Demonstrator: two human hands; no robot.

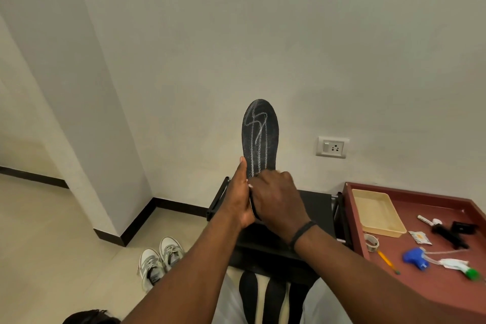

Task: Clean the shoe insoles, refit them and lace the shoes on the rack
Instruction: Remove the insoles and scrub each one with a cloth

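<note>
A black insole [260,137] with whitish squiggly lines on it stands upright in front of the wall, toe end up. My left hand [238,197] holds its heel end from the left, thumb up along its edge. My right hand [276,200] covers the heel from the right, fingers curled over it; what lies under them is hidden. Beneath both hands is the black shoe rack [318,208]. Two more dark insoles [248,294] lie below the rack's front. A pair of grey-white laced sneakers [160,260] sits on the floor to the left.
A maroon table [434,287] at the right carries a beige tray [378,213], a tape roll [371,242], a pencil [388,262], a blue and green spray nozzle [420,258] and black items [455,231]. A wall socket [332,147] is behind. Tiled floor lies to the left.
</note>
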